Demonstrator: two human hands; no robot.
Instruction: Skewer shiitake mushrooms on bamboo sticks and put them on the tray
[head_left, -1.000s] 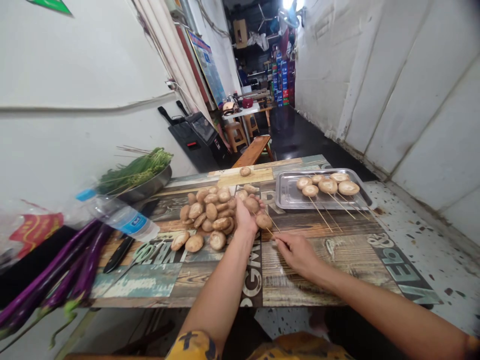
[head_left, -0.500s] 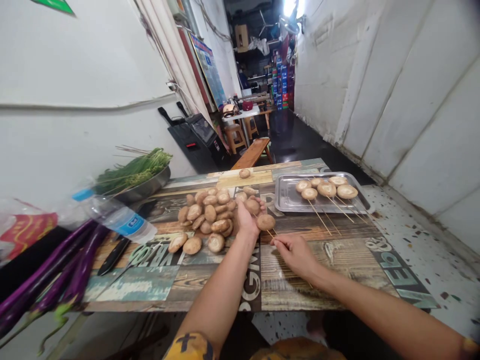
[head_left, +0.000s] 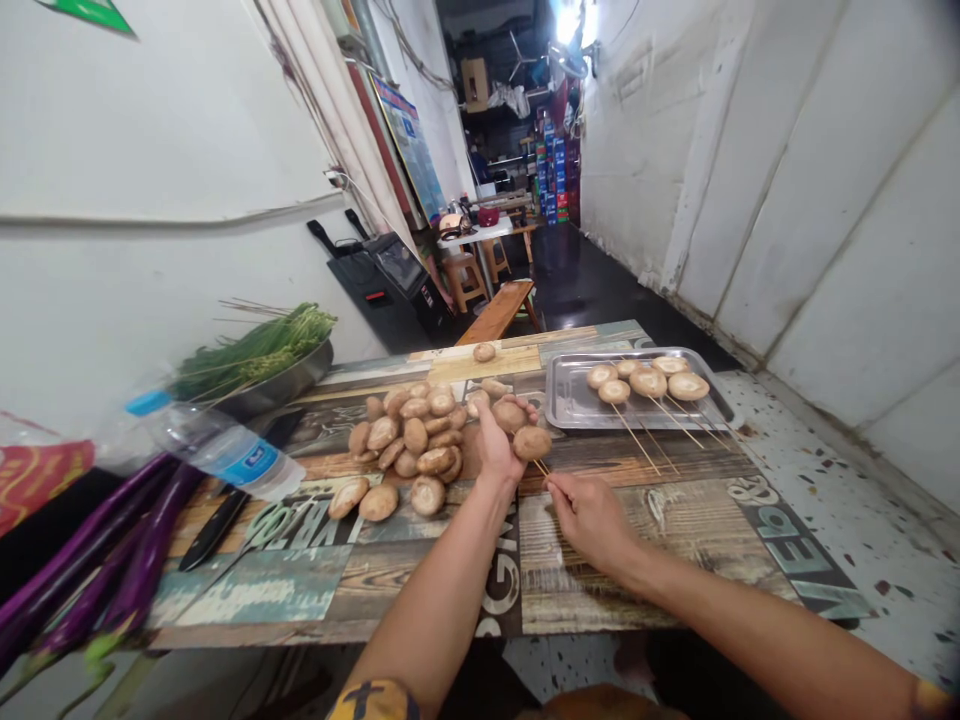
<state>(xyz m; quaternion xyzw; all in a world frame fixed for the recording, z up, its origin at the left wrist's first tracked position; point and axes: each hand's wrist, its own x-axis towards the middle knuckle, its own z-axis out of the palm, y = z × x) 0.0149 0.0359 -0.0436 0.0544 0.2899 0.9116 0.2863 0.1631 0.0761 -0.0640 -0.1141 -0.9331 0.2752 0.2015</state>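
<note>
My left hand is closed around a brown mushroom, its palm side turned up to the right. A second mushroom sits on thin wooden skewers just beside that palm. The lower part of the skewers is pinched in my right hand, whose fingers are pressed together. Left of my hands lies a heap of loose mushrooms. On the right, a metal tray bears several skewered mushrooms, their sticks pointing toward me over the rim.
At the left lie a plastic water bottle, a black-handled knife and long purple eggplants. Behind them stands a metal bowl of greens. One mushroom rests near the table's far edge. A wooden bench stands beyond.
The view has shifted slightly. The left hand's mushroom and the skewered one now sit a little closer together. Both hands keep their holds.
</note>
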